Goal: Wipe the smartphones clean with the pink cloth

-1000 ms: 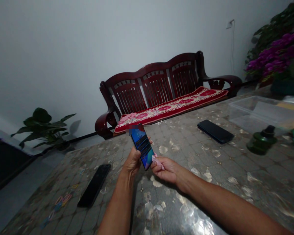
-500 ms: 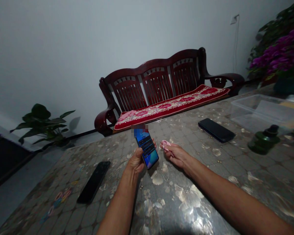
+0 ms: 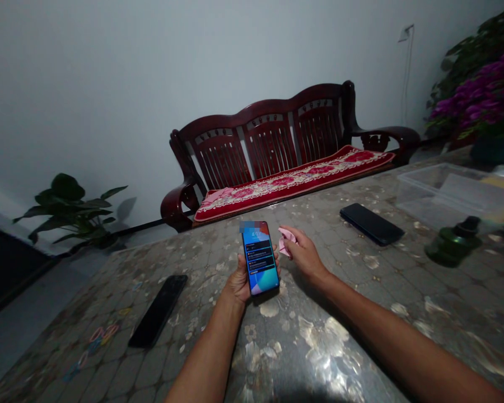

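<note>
My left hand is closed around a smartphone, thumb along one edge and fingertips on the other. Its screen is lit, with a clock and dark notification boxes, and it faces me above the table. Just to the right of the phone, apart from it, my right hand pinches a small folded pink cloth between thumb and fingers. Part of the cloth is hidden by the hand.
On the patterned table, a dark phone lies left near colourful scissors-like loops. Another dark phone, a green bottle and a clear plastic box are at right. A wooden bench stands behind.
The phone in my left hand has turned more upright and shifted slightly right. My right hand has rotated, lifting the pink cloth a little beside the phone's edge.
</note>
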`<state>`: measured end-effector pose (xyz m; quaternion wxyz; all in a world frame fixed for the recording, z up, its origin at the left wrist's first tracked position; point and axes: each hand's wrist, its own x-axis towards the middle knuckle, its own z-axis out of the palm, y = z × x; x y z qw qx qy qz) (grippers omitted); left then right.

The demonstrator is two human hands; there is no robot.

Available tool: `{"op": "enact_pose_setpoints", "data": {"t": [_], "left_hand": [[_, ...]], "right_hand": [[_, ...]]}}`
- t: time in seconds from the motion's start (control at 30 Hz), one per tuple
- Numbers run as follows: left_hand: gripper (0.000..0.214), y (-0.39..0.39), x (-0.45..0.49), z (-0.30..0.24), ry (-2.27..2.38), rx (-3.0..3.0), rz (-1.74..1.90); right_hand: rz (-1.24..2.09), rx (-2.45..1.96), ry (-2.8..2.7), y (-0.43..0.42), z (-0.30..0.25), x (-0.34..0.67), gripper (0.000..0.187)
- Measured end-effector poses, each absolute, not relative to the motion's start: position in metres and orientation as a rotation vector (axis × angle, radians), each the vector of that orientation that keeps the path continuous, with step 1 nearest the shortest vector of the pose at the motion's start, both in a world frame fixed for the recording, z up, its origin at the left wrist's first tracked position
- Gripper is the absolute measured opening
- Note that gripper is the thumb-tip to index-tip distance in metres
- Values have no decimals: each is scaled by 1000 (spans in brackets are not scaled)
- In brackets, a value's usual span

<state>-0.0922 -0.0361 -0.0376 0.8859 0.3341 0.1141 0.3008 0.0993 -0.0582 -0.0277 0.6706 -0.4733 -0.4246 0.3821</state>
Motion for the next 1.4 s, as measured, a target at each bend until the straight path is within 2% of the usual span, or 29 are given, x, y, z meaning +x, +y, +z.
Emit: {"op": "enact_pose_setpoints", "data": {"t": [0.17,0.4,0.57,0.73,0.83,1.07,1.27,1.4], "left_hand": [[86,-42,-92,-38,226,674,647],[102,-46,-94,-36,172,670,680],[84,-43,-86,-37,243,565,673],[64,-43,-78,-35,407,417,793],[65,-43,-77,-32,459,373,761],[67,-42,-76,-25,463,333,755],[57,-41,-74,-29,476,337,753],[53,-36,-74,-35,513,363,726]], "right_hand": [[720,-1046,-976,-58,-23,101,45],[661,-1017,-1011,-59,-13,101,39],[365,-1065,-1357,-71,-4,99,25],[38,-1108,-1736,-75,-2,92,23],[-53,-1083,-1913,-78,-7,86,20],[-90,-976,-2115,-85,-15,78,26],[-127,-1207,-1980,-63,-11,91,26],[-96,-1073,-2119,-79,-23,85,26]]}}
